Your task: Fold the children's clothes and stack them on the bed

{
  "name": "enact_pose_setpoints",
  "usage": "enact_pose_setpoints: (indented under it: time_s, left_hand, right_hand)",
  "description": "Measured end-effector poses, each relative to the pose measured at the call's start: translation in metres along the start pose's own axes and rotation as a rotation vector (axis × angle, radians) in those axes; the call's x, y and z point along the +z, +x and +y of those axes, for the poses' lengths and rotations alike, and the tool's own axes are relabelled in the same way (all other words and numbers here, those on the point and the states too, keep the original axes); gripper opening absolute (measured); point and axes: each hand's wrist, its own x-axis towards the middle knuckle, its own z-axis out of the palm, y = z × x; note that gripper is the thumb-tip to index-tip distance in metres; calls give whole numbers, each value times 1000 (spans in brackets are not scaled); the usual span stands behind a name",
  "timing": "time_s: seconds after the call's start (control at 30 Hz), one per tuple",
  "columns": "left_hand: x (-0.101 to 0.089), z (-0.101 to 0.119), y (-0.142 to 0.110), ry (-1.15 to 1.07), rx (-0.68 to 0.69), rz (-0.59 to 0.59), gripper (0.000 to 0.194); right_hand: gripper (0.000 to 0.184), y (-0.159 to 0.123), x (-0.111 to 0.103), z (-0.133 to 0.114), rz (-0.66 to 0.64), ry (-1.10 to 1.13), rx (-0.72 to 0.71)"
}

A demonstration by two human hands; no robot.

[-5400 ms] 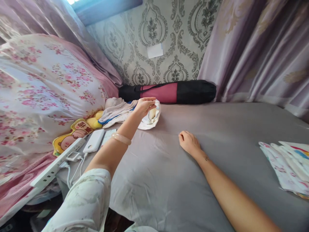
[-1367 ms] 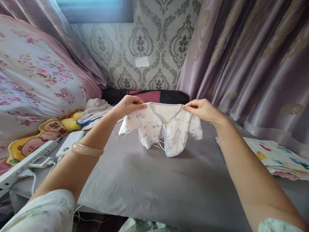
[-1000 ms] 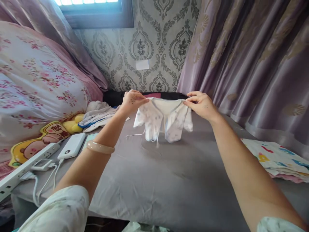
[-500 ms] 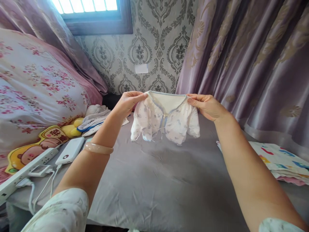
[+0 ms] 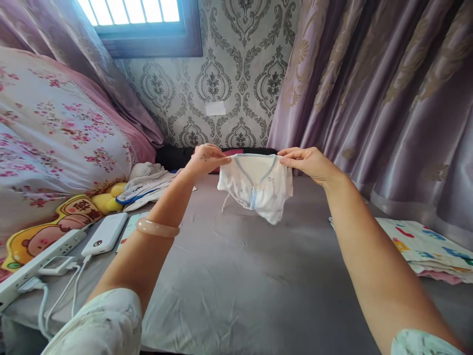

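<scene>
A small white baby shirt (image 5: 271,197) with a faint print and light blue trim round its V-neck hangs in the air over the grey bed sheet (image 5: 236,286). My left hand (image 5: 207,159) pinches it at one shoulder. The other shoulder is pinched by my right hand (image 5: 306,161). Between both hands the neckline is stretched nearly straight. The sleeves do not show clearly; they seem folded behind the body of the shirt. A thin tie dangles from its left side.
Left lie a power strip (image 5: 48,264) with white cables, a white power bank (image 5: 105,232), a phone (image 5: 130,228), a pig-shaped cushion (image 5: 44,236) and crumpled clothes (image 5: 146,185). Folded patterned cloths (image 5: 424,246) lie right. A floral bedding heap (image 5: 66,128) rises at the back left.
The shirt's lower part has swung and its sleeves, which hung spread out before, have gone back out of sight. My hands have come slightly closer together and lower, both still gripping the shoulders.
</scene>
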Motion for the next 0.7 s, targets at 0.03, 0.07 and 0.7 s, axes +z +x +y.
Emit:
enact_pose_setpoints:
  time_s: [0.03,0.07,0.7]
  left_hand:
    - [2,0,0,-53,3,-36,30]
    - [4,0,0,-118,-7,-75,31]
    - [16,0,-3,-346,-68,-231,30]
  right_hand:
    - [43,0,0,0,-50,22,-2]
    - [44,1,0,0,-95,47,4]
    - [42,-3,-5,9,-191,130,72]
